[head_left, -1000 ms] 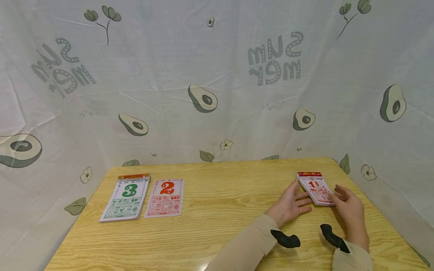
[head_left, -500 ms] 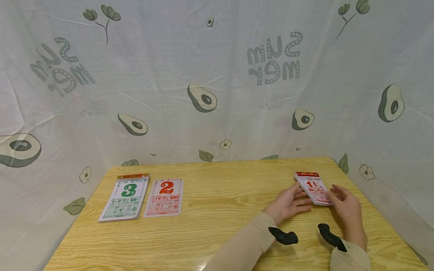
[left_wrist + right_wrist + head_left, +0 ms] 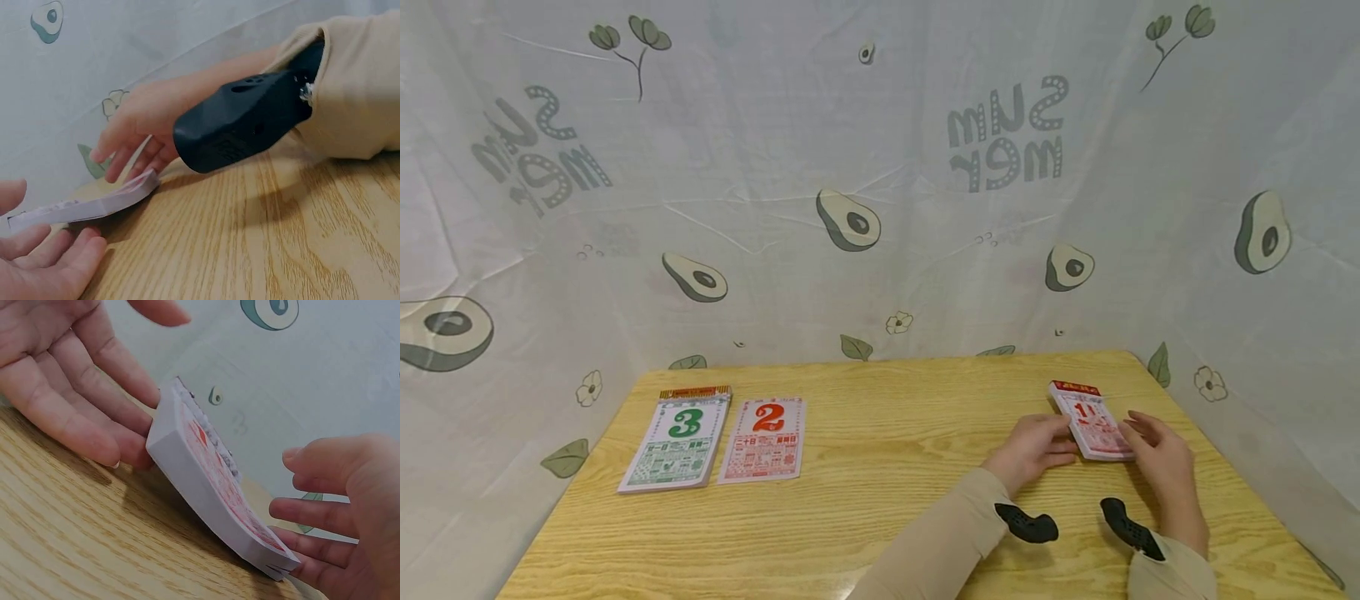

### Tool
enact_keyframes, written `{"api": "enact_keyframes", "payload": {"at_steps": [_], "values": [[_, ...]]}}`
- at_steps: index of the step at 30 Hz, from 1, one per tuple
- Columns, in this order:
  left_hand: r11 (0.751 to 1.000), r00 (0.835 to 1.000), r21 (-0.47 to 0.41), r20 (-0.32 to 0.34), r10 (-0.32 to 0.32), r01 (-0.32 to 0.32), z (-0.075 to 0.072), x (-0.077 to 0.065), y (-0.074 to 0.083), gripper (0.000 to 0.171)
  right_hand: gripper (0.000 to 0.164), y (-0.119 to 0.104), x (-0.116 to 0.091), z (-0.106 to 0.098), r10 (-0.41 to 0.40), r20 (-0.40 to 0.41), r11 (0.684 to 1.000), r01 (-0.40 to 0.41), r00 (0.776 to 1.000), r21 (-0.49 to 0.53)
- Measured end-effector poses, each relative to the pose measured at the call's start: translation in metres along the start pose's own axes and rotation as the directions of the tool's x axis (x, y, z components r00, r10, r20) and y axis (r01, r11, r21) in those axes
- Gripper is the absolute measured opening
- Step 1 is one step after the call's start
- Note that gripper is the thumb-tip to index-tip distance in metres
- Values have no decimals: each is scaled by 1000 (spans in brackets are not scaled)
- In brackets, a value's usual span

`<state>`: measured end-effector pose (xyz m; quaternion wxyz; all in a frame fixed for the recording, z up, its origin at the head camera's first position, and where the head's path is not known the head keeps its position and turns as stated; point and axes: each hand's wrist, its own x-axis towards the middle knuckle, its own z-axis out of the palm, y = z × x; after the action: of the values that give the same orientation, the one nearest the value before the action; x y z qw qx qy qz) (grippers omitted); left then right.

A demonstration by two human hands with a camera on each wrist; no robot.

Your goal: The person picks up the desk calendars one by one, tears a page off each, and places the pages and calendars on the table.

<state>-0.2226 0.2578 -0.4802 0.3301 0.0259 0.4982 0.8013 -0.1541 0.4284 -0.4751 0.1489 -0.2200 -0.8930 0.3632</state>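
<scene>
A thick tear-off calendar (image 3: 1093,427) with a red header and a red number sits at the right of the table, tilted and slightly bent. My left hand (image 3: 1033,450) is at its left side; in the right wrist view the left hand (image 3: 75,381) touches the pad's edge with extended fingertips, thumb raised. At the lower right edge is my right hand (image 3: 1165,467); in the right wrist view its fingers (image 3: 319,515) are loosely extended, the lower ones against the pad's corner. The left wrist view shows left fingers beneath the pad's edge (image 3: 94,209).
On the table's left lies another tear-off calendar (image 3: 677,442) with a green 3. Beside it is a loose calendar sheet (image 3: 763,442) with a red 2. A patterned white cloth (image 3: 880,167) surrounds the wooden table (image 3: 880,533) behind and at the sides.
The calendar between my hands has shifted slightly left. My left hand's fingers have drawn closer along its left edge; the right hand has moved a little left with it. The left-side calendar and sheet stay put.
</scene>
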Motion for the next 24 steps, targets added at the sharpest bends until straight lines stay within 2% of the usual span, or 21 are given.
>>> {"api": "enact_keyframes", "payload": {"at_steps": [3, 8, 13, 18, 24], "values": [[999, 999, 39, -36, 32, -31, 0, 1, -3, 20, 58, 1, 0, 1, 4, 2, 1000, -4, 1000, 26], [998, 995, 49, -86, 49, -45, 1, 1, -5, 11, 59, 4, 0, 2, 13, 0, 999, -13, 1000, 50], [995, 989, 64, -122, 82, -75, 4, -3, -4, 19, 58, 5, -1, 1, -3, -8, 996, 3, 1000, 85], [990, 974, 90, -190, 121, -106, 8, -4, -4, 26, 60, 5, -1, 1, -38, 7, 986, 36, 999, 165], [990, 961, 89, -244, 131, -112, 10, -4, -5, 29, 61, 2, -2, 1, -31, 14, 983, 28, 999, 182]]}}
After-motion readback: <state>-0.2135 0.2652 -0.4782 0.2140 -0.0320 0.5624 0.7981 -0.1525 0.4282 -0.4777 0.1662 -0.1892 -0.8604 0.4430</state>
